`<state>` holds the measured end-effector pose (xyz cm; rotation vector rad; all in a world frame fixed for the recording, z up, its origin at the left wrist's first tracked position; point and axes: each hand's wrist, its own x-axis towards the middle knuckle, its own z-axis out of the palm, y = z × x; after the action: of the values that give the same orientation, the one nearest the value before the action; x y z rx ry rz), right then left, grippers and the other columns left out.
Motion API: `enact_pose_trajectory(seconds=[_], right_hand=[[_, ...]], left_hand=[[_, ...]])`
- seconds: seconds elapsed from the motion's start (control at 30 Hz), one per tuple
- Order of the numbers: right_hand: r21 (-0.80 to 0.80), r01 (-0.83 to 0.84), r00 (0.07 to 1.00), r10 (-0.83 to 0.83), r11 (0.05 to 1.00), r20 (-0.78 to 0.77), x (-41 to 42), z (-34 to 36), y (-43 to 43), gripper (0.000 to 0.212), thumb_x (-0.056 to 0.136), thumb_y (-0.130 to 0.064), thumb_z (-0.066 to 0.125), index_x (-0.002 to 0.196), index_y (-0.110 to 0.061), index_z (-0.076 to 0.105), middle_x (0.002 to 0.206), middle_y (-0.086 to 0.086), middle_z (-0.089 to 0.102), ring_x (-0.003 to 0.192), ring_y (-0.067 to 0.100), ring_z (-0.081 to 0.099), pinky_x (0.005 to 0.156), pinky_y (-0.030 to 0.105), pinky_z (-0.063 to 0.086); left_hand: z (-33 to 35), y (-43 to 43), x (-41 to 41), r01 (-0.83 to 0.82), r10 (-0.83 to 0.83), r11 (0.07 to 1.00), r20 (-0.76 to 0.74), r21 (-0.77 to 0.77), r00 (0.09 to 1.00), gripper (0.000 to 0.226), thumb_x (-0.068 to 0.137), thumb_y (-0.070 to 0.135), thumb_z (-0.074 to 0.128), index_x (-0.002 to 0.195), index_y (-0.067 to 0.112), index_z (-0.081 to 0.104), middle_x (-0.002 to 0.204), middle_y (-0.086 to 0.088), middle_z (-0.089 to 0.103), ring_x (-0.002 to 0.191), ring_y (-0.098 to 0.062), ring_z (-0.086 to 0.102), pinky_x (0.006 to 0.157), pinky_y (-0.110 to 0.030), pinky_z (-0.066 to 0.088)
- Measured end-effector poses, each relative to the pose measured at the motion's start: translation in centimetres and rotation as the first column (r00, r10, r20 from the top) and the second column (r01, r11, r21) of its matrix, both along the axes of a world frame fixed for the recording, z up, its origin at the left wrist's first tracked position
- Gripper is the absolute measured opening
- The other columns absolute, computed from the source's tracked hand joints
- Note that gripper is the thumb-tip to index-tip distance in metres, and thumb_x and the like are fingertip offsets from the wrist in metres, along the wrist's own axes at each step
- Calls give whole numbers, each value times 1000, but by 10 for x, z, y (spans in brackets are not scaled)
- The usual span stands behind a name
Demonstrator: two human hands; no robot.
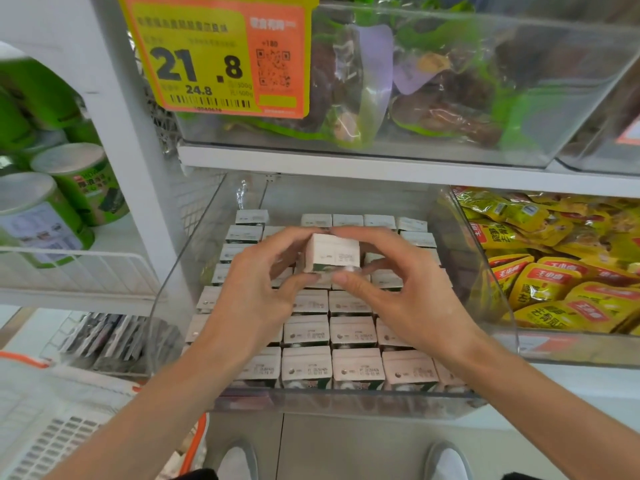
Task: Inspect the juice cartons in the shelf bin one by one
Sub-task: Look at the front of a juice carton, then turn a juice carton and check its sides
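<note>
Both hands hold one juice carton (331, 253) just above the packed rows in the clear shelf bin (491, 282): left hand (258, 282) and right hand (398, 289) pinch its opposite sides, printed top facing up; the date print looks too blurred to read.

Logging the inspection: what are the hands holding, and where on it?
One juice carton: the left hand grips its left side, the right hand its right side.
</note>
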<state>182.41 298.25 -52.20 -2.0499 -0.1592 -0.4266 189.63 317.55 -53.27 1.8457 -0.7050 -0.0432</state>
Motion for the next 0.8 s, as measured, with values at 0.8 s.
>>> enact_pose_trajectory(seconds=[0.8], right_hand=[[-327, 148, 978, -187, 933, -92, 143, -20, 28, 36, 94, -24, 80, 126, -28, 65, 115, -4, 68, 93, 9, 69, 83, 28, 60]], left_hand=[[-15, 34, 22, -295, 291, 949, 54, 114, 955, 39, 95, 2, 68, 123, 28, 68, 110, 11, 69, 100, -1, 66, 84, -3, 48]])
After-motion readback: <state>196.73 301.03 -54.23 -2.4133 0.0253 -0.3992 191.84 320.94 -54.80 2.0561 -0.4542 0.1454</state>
